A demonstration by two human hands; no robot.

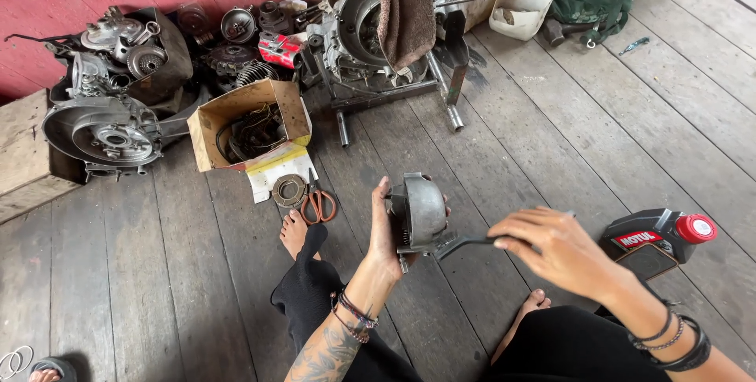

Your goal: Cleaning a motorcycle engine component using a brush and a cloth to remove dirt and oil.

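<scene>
My left hand (383, 234) grips a round grey metal engine part (421, 210), a domed housing, held upright above my legs. My right hand (554, 249) holds the handle of a dark metal tool (465, 244) whose end meets the lower right side of the housing. Both wrists carry beaded bracelets, and the left forearm is tattooed. I sit on a wooden plank floor (543, 138) with my bare feet out in front.
A black oil bottle with a red cap (657, 236) lies to the right. Orange-handled scissors (318, 205) and a round disc (289, 190) lie by a cardboard box (246, 122) of parts. Engine cases (106, 138) and an engine on a stand (370, 43) line the red wall.
</scene>
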